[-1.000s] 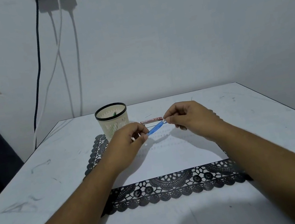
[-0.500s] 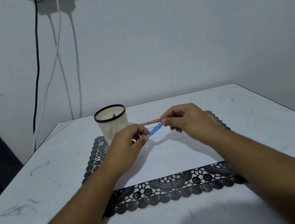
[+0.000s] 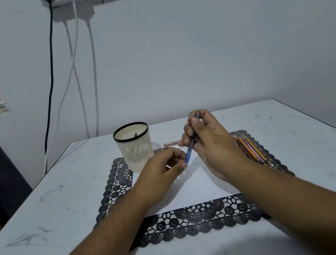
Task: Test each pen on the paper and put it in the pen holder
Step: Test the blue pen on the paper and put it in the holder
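Right hand (image 3: 212, 142): fingers curled round a slim blue plastic pen (image 3: 189, 150), held steeply tilted above the white sheet of paper (image 3: 204, 186). Left hand (image 3: 162, 174): thumb and forefinger pinch the pen's lower blue end. Paper lies on a black lace-pattern mat (image 3: 192, 222). Cream mesh pen holder with black rim (image 3: 134, 147) stands at the mat's far left corner. Bundle of orange pens (image 3: 251, 149) lies beside the right wrist.
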Demonstrator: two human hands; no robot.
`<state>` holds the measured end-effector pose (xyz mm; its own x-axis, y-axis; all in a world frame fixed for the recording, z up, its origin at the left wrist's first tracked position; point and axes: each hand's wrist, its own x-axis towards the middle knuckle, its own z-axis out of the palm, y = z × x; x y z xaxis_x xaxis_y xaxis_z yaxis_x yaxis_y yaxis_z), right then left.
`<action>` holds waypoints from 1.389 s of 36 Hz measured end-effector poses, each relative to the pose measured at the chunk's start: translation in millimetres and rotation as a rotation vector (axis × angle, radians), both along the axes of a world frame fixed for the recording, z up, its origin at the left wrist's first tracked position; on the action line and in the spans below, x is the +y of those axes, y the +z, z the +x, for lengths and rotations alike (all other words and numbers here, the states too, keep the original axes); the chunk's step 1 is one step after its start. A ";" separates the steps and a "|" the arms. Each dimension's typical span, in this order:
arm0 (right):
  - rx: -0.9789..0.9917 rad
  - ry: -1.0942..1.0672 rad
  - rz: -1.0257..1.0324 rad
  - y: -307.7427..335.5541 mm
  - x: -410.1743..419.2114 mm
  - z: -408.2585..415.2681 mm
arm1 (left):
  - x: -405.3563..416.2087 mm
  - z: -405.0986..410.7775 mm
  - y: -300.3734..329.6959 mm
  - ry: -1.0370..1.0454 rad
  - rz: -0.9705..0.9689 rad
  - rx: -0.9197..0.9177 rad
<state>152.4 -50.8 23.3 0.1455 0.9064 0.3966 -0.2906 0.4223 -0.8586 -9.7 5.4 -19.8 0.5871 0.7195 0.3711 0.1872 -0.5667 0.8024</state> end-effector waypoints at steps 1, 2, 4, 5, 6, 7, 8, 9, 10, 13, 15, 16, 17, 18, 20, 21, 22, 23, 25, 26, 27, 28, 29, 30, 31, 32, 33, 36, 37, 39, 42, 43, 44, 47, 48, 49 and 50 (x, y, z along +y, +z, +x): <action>0.075 0.031 -0.003 1.1 -0.3 -2.3 | -0.8 0.7 -1.2 -0.005 -0.002 0.005; 0.145 0.065 -0.006 2.5 -1.1 -3.4 | -1.6 1.6 -2.3 -0.007 -0.008 0.005; 0.263 0.140 -0.007 4.3 -2.6 -1.1 | -2.6 2.9 -3.0 -0.004 -0.028 -0.012; 0.307 0.173 -0.002 4.7 -2.6 1.5 | -2.3 2.8 -2.8 0.001 -0.034 -0.022; 0.342 0.197 0.006 4.6 -2.0 4.4 | -1.6 2.4 -2.4 0.008 -0.037 -0.027; 0.370 0.215 0.013 4.7 -1.4 7.1 | -1.2 2.2 -1.9 0.011 -0.041 -0.031; 0.393 0.231 0.017 5.1 -0.5 9.0 | -0.9 1.6 -1.4 0.015 -0.044 -0.032; 0.412 0.243 0.016 5.6 0.1 10.3 | -0.7 1.1 -0.9 0.017 -0.048 -0.036; 0.427 0.251 0.013 6.2 0.5 11.3 | -0.8 0.8 -0.4 0.019 -0.052 -0.040; 0.427 0.265 0.006 8.6 0.1 13.6 | -0.3 0.2 -0.7 0.022 -0.069 -0.047; 0.411 0.271 0.000 9.2 -0.2 16.1 | -0.1 -0.3 -1.4 0.013 -0.084 -0.056; 0.409 0.277 0.001 9.1 -0.3 17.2 | -0.2 -0.5 -1.6 0.005 -0.095 -0.066; 0.412 0.284 0.005 9.1 -0.3 17.8 | -0.4 -0.5 -1.6 -0.005 -0.105 -0.077; 0.416 0.291 0.012 9.0 -0.2 18.2 | -0.6 -0.4 -1.6 -0.012 -0.113 -0.088; 0.417 0.305 0.017 9.2 0.1 18.7 | -0.4 0.0 -1.9 -0.017 -0.125 -0.102; 0.410 0.312 0.016 9.5 0.2 19.0 | 0.0 0.2 -2.2 -0.016 -0.129 -0.103; 0.401 0.318 0.013 10.1 0.3 19.3 | 0.2 0.1 -2.3 -0.017 -0.131 -0.103; 0.393 0.322 0.010 10.3 0.3 19.6 | 0.5 0.1 -2.4 -0.017 -0.133 -0.102; 0.399 0.330 0.012 10.3 0.3 20.0 | 0.9 0.0 -2.2 -0.019 -0.138 -0.114; 0.409 0.334 0.015 10.2 0.2 20.2 | 0.8 0.0 -1.8 -0.019 -0.140 -0.122; 0.416 0.339 0.016 10.3 0.2 20.7 | 0.7 0.3 -1.5 -0.020 -0.142 -0.130; 0.416 0.342 0.012 10.4 0.2 21.3 | 0.4 0.7 -1.3 -0.023 -0.144 -0.134; 0.409 0.343 0.006 10.6 0.2 21.9 | 0.2 1.0 -1.2 -0.025 -0.146 -0.135; 0.402 0.345 0.001 10.9 0.3 22.2 | -0.1 1.1 -1.2 -0.026 -0.147 -0.135; 0.401 0.349 0.000 11.0 0.2 22.3 | -0.4 1.1 -1.2 -0.029 -0.149 -0.137; 0.404 0.352 0.001 11.0 0.2 22.0 | -0.5 1.1 -1.4 -0.031 -0.152 -0.140; 0.410 0.351 -0.001 10.8 0.2 21.6 | -0.3 1.1 -1.5 -0.031 -0.157 -0.143; 0.404 0.322 -0.024 10.2 1.5 20.2 | 0.4 1.0 -2.7 -0.009 -0.166 -0.145; 0.400 0.305 -0.035 10.2 2.0 19.7 | 0.8 1.1 -2.8 0.002 -0.160 -0.143; 0.419 0.277 -0.065 9.3 3.2 18.3 | 1.3 0.9 -3.0 0.035 -0.142 -0.144; 0.495 0.267 -0.105 6.4 3.9 14.7 | 1.9 -0.4 -2.6 0.100 -0.111 -0.145; 0.520 0.268 -0.107 5.5 3.7 13.6 | 2.1 -0.6 -2.4 0.113 -0.100 -0.141; 0.545 0.276 -0.105 4.8 3.4 12.7 | 2.0 -0.8 -1.9 0.120 -0.092 -0.136; 0.578 0.310 -0.083 3.7 2.5 12.3 | 1.6 0.2 0.1 0.111 -0.088 -0.130; 0.574 0.317 -0.073 3.7 2.3 12.6 | 1.3 0.7 0.8 0.105 -0.089 -0.130; 0.568 0.323 -0.066 4.0 2.3 13.0 | 1.0 1.1 1.2 0.100 -0.090 -0.131; 0.562 0.328 -0.061 4.4 2.3 13.6 | 0.7 1.1 1.4 0.095 -0.092 -0.132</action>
<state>166.0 -48.5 27.8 0.0273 0.9575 0.2870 -0.8079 0.1903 -0.5578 -8.5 6.1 -18.4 0.4656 0.8036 0.3708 0.1259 -0.4748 0.8710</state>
